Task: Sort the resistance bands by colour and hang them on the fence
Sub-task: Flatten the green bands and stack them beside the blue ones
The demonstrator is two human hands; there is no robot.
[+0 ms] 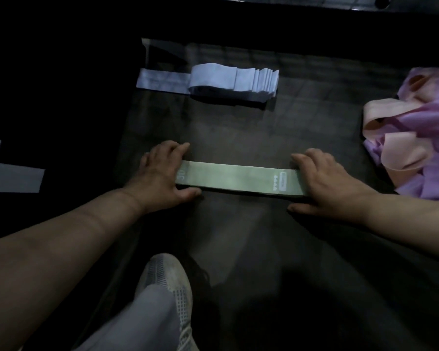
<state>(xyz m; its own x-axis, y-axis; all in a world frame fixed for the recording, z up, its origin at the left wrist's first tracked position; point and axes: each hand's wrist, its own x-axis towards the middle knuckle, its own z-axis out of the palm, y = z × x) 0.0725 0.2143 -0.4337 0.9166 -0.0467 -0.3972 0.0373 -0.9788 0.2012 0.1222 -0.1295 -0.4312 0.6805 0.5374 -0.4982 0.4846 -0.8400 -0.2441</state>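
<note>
Both hands are down on the green bands, which lie flat across the middle of the dark floor mat, just beyond the person's shoe. The left hand clamps the left end, fingers on the far edge and thumb on the near one, and the right hand grips the right end the same way. This looks like squaring up the green stack, so even pressure from both ends matters, edges flush, labels aligned. The pale blue stack sits well apart on the far side, and the pink and purple pile waits unsorted at the right. No fence is in view.
</note>
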